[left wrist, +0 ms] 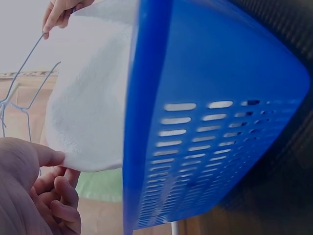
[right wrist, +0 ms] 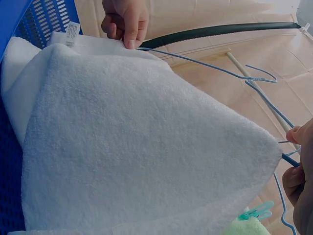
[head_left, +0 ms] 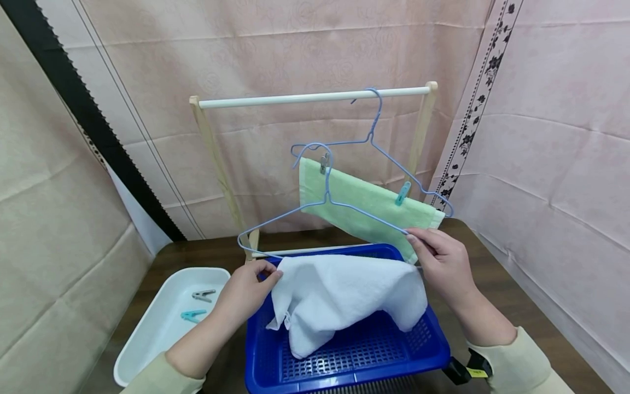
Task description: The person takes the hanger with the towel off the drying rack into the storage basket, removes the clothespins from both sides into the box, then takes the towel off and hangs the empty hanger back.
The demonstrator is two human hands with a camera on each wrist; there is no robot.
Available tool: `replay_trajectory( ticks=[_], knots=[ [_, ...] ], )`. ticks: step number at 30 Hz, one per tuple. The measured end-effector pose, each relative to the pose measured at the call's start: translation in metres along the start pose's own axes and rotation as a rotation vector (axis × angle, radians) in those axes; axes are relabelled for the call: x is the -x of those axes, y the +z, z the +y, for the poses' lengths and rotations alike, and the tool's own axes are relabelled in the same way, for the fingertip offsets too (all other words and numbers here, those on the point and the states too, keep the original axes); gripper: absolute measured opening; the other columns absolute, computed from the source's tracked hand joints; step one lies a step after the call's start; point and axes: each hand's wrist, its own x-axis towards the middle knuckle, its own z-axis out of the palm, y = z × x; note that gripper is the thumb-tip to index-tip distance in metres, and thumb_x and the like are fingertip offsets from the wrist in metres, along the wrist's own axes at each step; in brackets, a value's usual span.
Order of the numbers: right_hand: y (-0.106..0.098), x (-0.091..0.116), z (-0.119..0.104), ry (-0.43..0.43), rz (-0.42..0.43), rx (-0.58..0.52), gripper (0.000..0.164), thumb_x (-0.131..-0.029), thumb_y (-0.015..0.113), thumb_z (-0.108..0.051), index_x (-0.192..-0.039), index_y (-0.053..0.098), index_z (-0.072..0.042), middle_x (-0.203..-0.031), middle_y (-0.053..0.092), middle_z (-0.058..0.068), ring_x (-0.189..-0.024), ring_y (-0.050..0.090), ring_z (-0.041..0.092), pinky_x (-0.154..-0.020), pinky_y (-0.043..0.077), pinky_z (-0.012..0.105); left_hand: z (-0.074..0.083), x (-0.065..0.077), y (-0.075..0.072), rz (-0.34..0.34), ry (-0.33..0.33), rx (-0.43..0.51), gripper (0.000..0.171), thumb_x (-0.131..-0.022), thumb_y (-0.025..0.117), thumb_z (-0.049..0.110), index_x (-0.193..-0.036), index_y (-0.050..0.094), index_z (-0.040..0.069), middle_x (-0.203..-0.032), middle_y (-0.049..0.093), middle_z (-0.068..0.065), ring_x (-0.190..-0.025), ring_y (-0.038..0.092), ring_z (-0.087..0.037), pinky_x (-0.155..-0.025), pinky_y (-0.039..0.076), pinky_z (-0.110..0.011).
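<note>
A blue wire hanger (head_left: pixel 328 180) stands upright over the basket, with a white towel (head_left: pixel 344 295) draped over its bottom bar. My right hand (head_left: pixel 440 262) grips the hanger near its right end. At the towel's upper left corner, my left hand (head_left: pixel 251 290) pinches the cloth between thumb and fingers, as the left wrist view also shows. The towel's lower part hangs in folds into the blue basket (head_left: pixel 349 377). A small label (right wrist: pixel 72 33) sticks out from the towel's edge in the right wrist view.
Behind, a rack's white rod (head_left: pixel 295 98) carries a second blue hanger (head_left: pixel 376 117). A green towel (head_left: pixel 364 191) hangs from it with a grey clip (head_left: pixel 324 163) and a teal clip (head_left: pixel 403 193). The white tray (head_left: pixel 152 328) on the left holds two clips.
</note>
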Motion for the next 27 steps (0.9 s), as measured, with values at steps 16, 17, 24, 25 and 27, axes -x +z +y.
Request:
replay_trajectory(
  ticks=[16,17,24,25,27],
  knots=[
    [-0.001,0.003,0.003,0.042,0.012,0.007,0.019,-0.086,0.072,0.007,-0.099,0.078,-0.005,-0.068,0.052,-0.006,-0.056,0.038,0.004,-0.049,0.031,0.022,-0.007,0.013,0.002,-0.038,-0.004,-0.043,0.014,-0.094,0.068,0.038,-0.093,0.070,0.024,-0.064,0.054,0.004,-0.060,0.049,-0.015,-0.054,0.039,-0.031],
    [-0.001,0.004,0.003,0.047,0.013,0.007,0.019,-0.086,0.072,0.007,-0.099,0.078,-0.005,-0.069,0.054,-0.006,-0.056,0.038,0.005,-0.049,0.031,0.021,-0.007,0.014,0.003,-0.041,-0.007,-0.045,0.014,-0.093,0.068,0.038,-0.093,0.070,0.025,-0.064,0.054,0.004,-0.060,0.049,-0.015,-0.054,0.039,-0.031],
    [-0.001,0.005,0.005,0.059,0.018,0.016,0.019,-0.086,0.072,0.007,-0.100,0.078,-0.005,-0.068,0.053,-0.005,-0.056,0.037,0.005,-0.049,0.030,0.022,-0.010,0.018,0.007,-0.072,-0.005,-0.043,0.009,-0.093,0.069,0.034,-0.090,0.069,0.026,-0.067,0.058,0.004,-0.059,0.050,-0.015,-0.054,0.041,-0.031],
    [-0.001,0.005,0.004,0.058,0.020,0.014,0.019,-0.086,0.072,0.007,-0.099,0.078,-0.005,-0.068,0.053,-0.005,-0.056,0.037,0.005,-0.049,0.030,0.022,-0.010,0.019,0.008,-0.078,-0.001,-0.041,0.009,-0.093,0.069,0.034,-0.090,0.069,0.025,-0.067,0.058,0.004,-0.059,0.050,-0.014,-0.054,0.041,-0.031],
    [-0.001,0.005,0.004,0.056,0.027,0.014,0.019,-0.085,0.072,0.007,-0.099,0.078,-0.005,-0.069,0.055,-0.004,-0.056,0.037,0.004,-0.049,0.030,0.022,-0.011,0.020,0.009,-0.087,0.009,-0.043,0.008,-0.093,0.069,0.033,-0.090,0.068,0.025,-0.067,0.058,0.004,-0.059,0.050,-0.014,-0.054,0.042,-0.031]
  ],
)
